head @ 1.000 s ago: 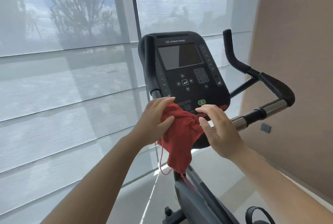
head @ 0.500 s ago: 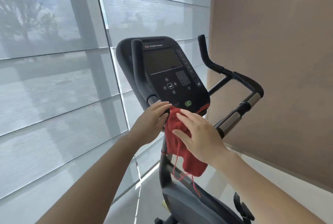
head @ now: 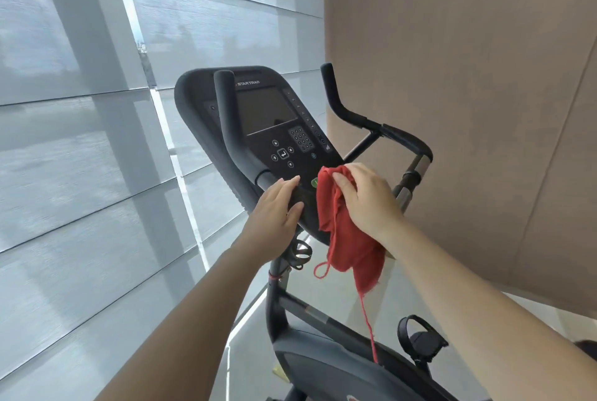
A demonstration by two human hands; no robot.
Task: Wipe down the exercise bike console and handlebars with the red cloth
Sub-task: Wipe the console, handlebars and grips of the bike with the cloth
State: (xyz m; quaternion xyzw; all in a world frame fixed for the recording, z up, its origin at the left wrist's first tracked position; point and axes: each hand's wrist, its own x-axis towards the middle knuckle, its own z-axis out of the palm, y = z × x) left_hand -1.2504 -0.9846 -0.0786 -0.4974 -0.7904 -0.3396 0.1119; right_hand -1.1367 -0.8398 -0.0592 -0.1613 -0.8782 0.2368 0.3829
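Observation:
The black exercise bike console [head: 268, 116] tilts toward me with a dark screen and keypad. Its left handlebar [head: 226, 116] rises in front of the console, and the right handlebar [head: 355, 116] curves off to the right. My right hand [head: 368, 203] holds the red cloth [head: 345, 239] against the console's lower right edge, fingers curved over the bunched top. The rest of the cloth hangs below my wrist with a loose thread trailing down. My left hand [head: 277, 207] rests on the console's lower left edge by the handlebar base, away from the cloth.
Grey window blinds [head: 80, 142] fill the left side and a brown wall [head: 468, 77] stands close on the right. A metal grip section [head: 420, 165] sits on the right bar. The bike's frame and a strapped pedal [head: 420, 342] are below.
My left hand has let go of the cloth and moved onto the console's lower left edge. My right hand has carried the cloth up and to the right. My view has swung to the right.

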